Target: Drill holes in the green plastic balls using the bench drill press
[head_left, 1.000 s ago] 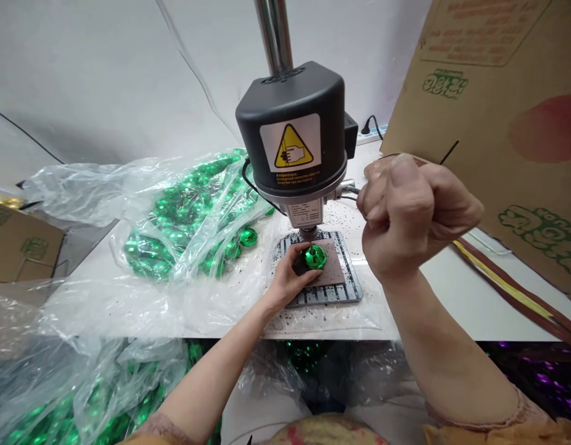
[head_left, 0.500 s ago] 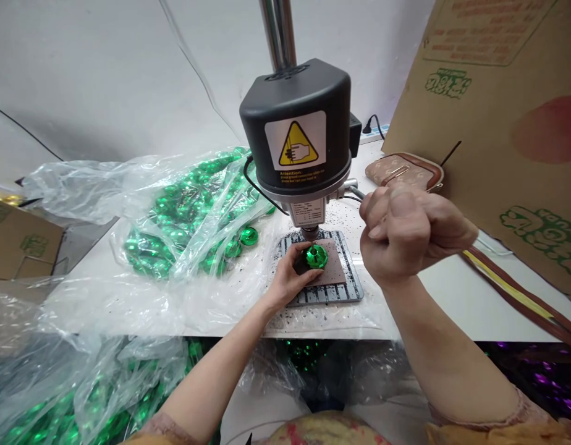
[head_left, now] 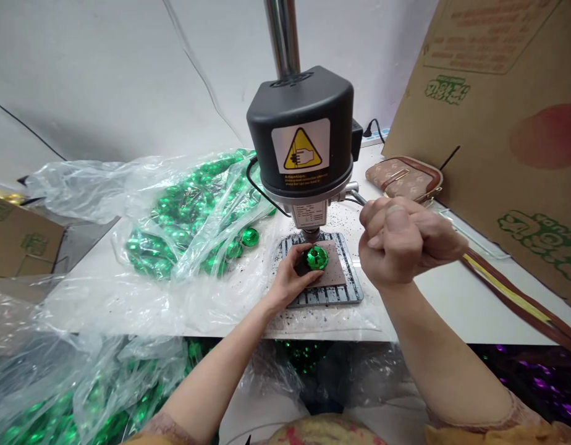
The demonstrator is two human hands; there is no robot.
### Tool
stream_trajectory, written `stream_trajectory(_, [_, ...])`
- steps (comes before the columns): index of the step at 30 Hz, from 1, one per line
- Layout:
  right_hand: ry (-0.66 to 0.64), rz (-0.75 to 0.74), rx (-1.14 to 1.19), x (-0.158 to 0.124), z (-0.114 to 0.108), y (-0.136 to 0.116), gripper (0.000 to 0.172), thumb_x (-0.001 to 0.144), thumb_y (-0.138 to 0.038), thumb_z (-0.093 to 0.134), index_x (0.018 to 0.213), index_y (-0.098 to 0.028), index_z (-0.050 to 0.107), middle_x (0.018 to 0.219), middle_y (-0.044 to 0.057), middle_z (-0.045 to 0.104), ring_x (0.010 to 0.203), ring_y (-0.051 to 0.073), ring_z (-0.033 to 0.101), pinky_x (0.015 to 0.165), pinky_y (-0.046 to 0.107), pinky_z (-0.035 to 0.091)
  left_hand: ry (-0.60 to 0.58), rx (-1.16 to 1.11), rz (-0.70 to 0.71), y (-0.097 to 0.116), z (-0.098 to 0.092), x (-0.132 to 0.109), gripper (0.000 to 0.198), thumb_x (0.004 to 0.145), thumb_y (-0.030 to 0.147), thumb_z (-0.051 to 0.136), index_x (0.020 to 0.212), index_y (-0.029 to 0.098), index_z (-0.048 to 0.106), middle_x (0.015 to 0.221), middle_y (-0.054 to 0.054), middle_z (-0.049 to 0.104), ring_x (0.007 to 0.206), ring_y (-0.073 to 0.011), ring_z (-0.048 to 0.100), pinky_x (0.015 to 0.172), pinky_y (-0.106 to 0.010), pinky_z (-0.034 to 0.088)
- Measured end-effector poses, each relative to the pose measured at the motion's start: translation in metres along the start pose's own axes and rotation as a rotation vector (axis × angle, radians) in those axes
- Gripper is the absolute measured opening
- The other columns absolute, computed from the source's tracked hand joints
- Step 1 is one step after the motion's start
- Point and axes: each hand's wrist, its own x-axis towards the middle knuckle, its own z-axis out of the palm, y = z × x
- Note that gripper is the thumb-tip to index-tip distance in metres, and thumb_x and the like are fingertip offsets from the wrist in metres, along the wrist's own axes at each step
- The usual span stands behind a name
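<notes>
My left hand point(head_left: 292, 278) grips a shiny green faceted ball point(head_left: 317, 258) between thumb and fingers. The ball rests on a brown square board point(head_left: 334, 266) over the slotted metal base point(head_left: 348, 296) of a drill press. Right above the ball hangs the chuck point(head_left: 311, 235) of the press; whether a bit touches the ball I cannot make out. To the right, my right hand point(head_left: 401, 238) is closed in a fist around the metal lever point(head_left: 358, 196) on the side of the black drill press head point(head_left: 304, 136). The far end of the lever is hidden in my fingers.
Left of the press, a clear plastic bag point(head_left: 174, 216) spills green balls, with a few loose ones point(head_left: 250, 237) beside the base. Dark crumbs lie around the base. A patterned purse point(head_left: 403, 178) and a large cardboard box point(head_left: 499, 123) stand at the right.
My right hand has shifted slightly down and left, still on the lever. The drill press head appears a little lower and further right in view. My left hand and the ball stay in place.
</notes>
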Motion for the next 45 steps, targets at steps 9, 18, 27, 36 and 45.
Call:
stream_trajectory(9, [-0.021,0.020,0.012,-0.005,-0.004,-0.004,0.050,0.085,-0.011,0.059,0.054,-0.018,0.020,0.047,-0.007,0.026,0.038,0.003,0.025,0.041,0.026,0.021,0.009,-0.008,-0.001,-0.001,0.001,-0.002,0.057,0.079,0.038,0.082,0.126,0.021,0.054,0.126,-0.011,0.067,0.120,-0.0279,0.065,0.105,-0.045,0.052])
stream_trajectory(18, [-0.015,0.350,-0.007,0.052,0.030,-0.011,0.042,0.089,-0.018,0.060,0.053,-0.021,0.040,0.044,-0.008,0.035,0.039,0.005,0.032,0.042,0.025,0.026,0.296,0.247,0.094,0.029,0.005,-0.024,0.043,0.079,0.033,0.079,0.116,0.023,0.060,0.111,-0.008,0.068,0.104,-0.0256,0.068,0.092,-0.043,0.056])
stream_trajectory(27, [0.001,0.344,0.009,0.051,0.029,-0.014,0.040,0.088,-0.016,0.058,0.052,-0.021,0.042,0.046,-0.006,0.037,0.042,0.005,0.032,0.046,0.028,0.023,-0.440,0.819,0.723,0.012,0.012,-0.153,0.039,0.084,0.031,0.068,0.122,0.032,0.061,0.110,-0.016,0.074,0.080,-0.0273,0.072,0.061,-0.040,0.059])
stream_trajectory(36, [0.027,0.320,-0.019,0.047,0.028,-0.014,0.042,0.086,-0.019,0.061,0.051,-0.024,0.038,0.043,-0.007,0.035,0.038,0.006,0.028,0.041,0.031,0.020,0.109,0.666,0.466,0.014,-0.045,-0.087,0.032,0.095,0.024,0.057,0.126,0.031,0.061,0.105,-0.007,0.073,0.091,-0.0235,0.071,0.077,-0.039,0.061])
stream_trajectory(45, [0.023,0.306,-0.019,0.047,0.024,-0.010,0.039,0.085,-0.020,0.063,0.051,-0.022,0.044,0.043,-0.007,0.037,0.038,0.007,0.031,0.040,0.030,0.022,0.060,1.071,-0.061,-0.005,-0.137,0.047,0.022,0.079,0.010,0.066,0.099,0.018,0.071,0.100,-0.014,0.065,0.106,-0.0347,0.060,0.095,-0.048,0.047])
